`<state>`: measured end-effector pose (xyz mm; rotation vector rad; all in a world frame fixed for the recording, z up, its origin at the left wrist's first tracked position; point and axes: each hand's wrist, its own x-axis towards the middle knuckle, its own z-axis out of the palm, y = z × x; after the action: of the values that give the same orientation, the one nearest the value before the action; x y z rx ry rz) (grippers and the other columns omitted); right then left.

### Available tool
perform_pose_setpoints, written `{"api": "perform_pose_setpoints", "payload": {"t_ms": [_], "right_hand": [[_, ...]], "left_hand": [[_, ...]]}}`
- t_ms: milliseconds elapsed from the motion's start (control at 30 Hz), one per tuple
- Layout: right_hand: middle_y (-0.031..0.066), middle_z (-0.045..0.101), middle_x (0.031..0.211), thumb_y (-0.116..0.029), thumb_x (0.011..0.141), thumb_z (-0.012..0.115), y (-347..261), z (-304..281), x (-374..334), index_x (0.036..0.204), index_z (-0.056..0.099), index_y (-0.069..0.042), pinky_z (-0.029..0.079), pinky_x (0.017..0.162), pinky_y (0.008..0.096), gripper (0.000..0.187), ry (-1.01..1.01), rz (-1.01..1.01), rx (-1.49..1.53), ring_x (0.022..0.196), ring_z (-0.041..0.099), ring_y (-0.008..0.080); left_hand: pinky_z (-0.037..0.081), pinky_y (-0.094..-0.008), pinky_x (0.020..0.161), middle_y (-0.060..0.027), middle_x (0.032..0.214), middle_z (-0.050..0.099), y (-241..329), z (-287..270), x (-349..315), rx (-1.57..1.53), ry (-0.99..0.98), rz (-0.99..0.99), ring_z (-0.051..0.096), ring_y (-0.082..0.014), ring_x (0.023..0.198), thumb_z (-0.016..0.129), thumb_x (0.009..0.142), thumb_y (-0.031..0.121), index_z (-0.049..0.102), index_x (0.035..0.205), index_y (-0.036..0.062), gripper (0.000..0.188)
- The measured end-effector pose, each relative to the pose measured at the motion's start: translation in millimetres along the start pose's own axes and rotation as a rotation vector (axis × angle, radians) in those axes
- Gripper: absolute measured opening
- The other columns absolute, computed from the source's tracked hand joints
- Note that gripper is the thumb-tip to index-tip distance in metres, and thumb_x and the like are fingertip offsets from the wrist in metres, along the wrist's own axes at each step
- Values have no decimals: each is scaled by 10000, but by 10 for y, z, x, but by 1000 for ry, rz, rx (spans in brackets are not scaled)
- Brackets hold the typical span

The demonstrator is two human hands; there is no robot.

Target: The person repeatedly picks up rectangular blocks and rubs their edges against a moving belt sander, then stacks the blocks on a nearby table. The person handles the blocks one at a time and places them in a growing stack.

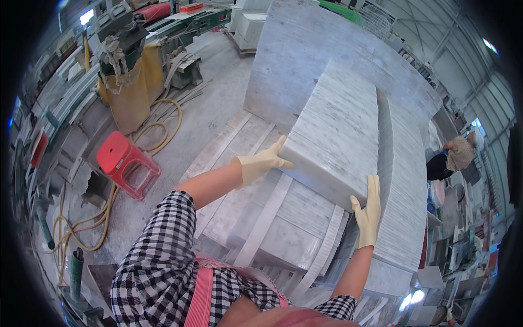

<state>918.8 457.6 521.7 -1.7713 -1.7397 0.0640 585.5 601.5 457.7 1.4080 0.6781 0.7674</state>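
A pale grey-veined marble block [338,120] lies on a lower stack of stone pieces [289,212], its smooth front face toward me. My left hand [264,161], in a cream rubber glove, grips its near left corner, the thumb on the front face. My right hand [369,212], gloved alike, holds the near right corner, fingers stretched along the side and thumb on the front. Close to its right stands a row of thin marble slabs [404,185], with a narrow gap between. Any contact under the block is hidden.
A large upright stone slab [283,60] stands behind the block. Pale strips [267,218] cross the lower stack. On the floor at left are a red plastic stool [117,155] and a coiled yellow hose [174,122]. Another person [457,155] works far right.
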Motion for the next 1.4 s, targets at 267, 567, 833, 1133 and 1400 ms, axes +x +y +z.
{"api": "perform_pose_setpoints", "payload": {"t_ms": [267,567,833,1133,1400], "right_hand": [[162,351,1590,-331,988,550,-73,223,-218,1530,367,0,284,1189,350,660,220,360,643,1451,353,248],[161,401,1541,-554,1056,415,-222,314,-338,1521,327,67,259,1191,350,781,184,607,871,1414,383,243],[166,396,1522,-550,1042,463,-153,343,-381,1501,335,64,269,1183,354,778,144,586,1010,1405,381,248],[204,472,1387,-455,1019,582,40,346,-345,1393,404,119,358,1110,353,708,67,584,720,1284,473,241],[210,517,1349,-461,1016,586,17,430,-408,1329,464,131,391,1076,379,681,90,484,745,1230,510,256]], "left_hand": [[327,-355,1147,-121,1514,489,334,-73,-148,45,46,-169,446,-242,1397,353,1031,610,347,1561,72,755],[309,-440,1154,-146,1546,437,418,230,-101,-42,240,-169,373,-274,1442,371,997,671,381,1537,38,832],[304,-391,1167,-153,1551,425,433,147,-256,72,149,-34,386,-253,1438,357,1017,648,362,1540,11,824],[288,-327,1177,-131,1505,490,456,109,-237,99,52,16,427,-229,1413,298,1060,587,378,1529,-5,759],[313,-332,1152,-110,1573,405,600,158,-379,94,138,-125,384,-222,1441,340,1054,559,352,1556,61,708]]}}
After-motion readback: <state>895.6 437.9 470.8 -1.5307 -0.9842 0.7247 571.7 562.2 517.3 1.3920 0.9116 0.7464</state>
